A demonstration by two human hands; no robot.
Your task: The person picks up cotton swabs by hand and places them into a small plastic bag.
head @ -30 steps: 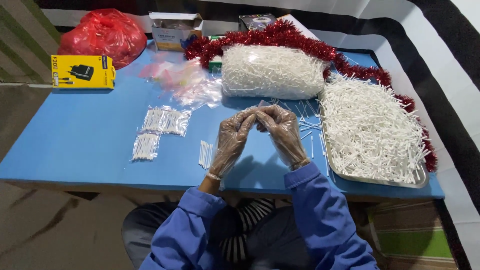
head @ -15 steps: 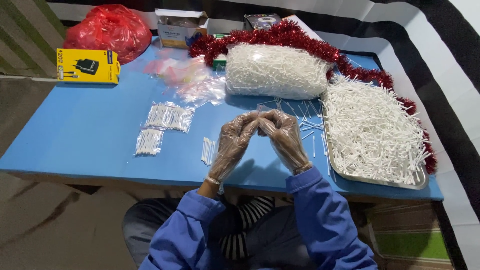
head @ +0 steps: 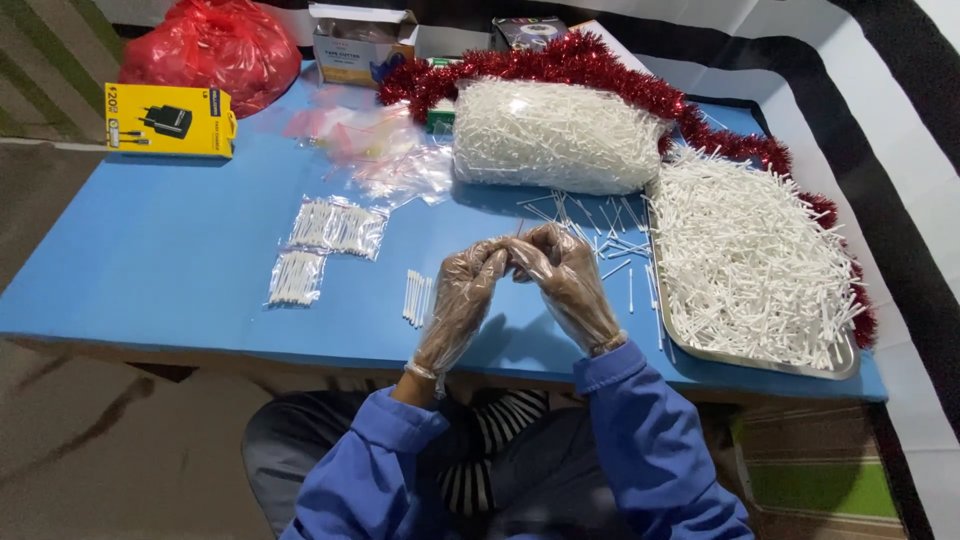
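Left hand [head: 462, 300] and right hand [head: 568, 280] in clear gloves, fingertips pinched together, held thing too small to tell, loose cotton swabs [head: 610, 235] scattered just behind, metal tray [head: 760, 358] piled beside the right hand

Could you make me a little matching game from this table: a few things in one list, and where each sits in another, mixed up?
Things:
1. red plastic bag
2. yellow box
3. metal tray of white sticks
4. small bundle of sticks

Places:
A. right side of the table
B. far left corner
C. just left of the left hand
D. left edge, in front of the red bag

Pairs: 1-B, 2-D, 3-A, 4-C
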